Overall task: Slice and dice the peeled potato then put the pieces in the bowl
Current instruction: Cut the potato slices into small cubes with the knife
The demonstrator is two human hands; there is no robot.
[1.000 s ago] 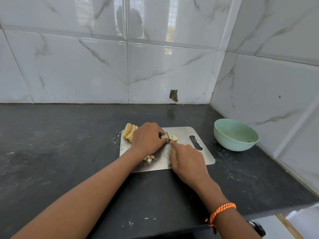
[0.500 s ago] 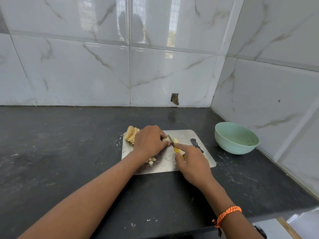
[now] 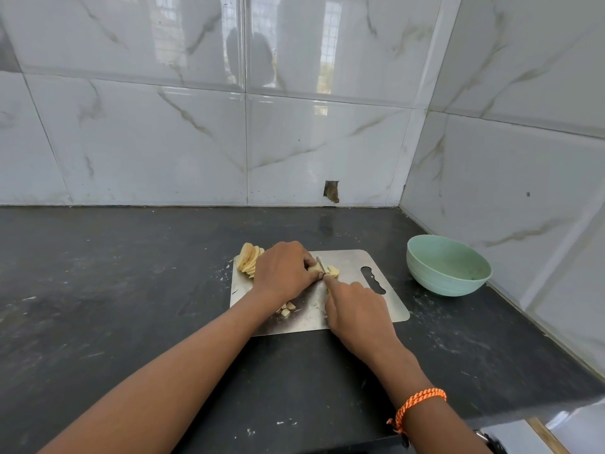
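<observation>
Dark stone desk (image 3: 131,290), steel cutting board (image 3: 386,309). Right hand (image 3: 357,309) grips knife (image 3: 321,265), forefinger along spine. Left hand (image 3: 283,273) pinches potato strips (image 3: 315,268) beside blade: nick risk if strips roll. Dice (image 3: 286,309) near board edge. Slices (image 3: 248,258) uncut; bowl (image 3: 448,265) holds none.

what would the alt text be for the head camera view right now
A person's left hand holds potato strips on a steel cutting board while the right hand cuts them with a small knife. A fan of potato slices lies at the board's far left, diced pieces near the left wrist, and a green bowl stands to the right on the dark counter.
</observation>
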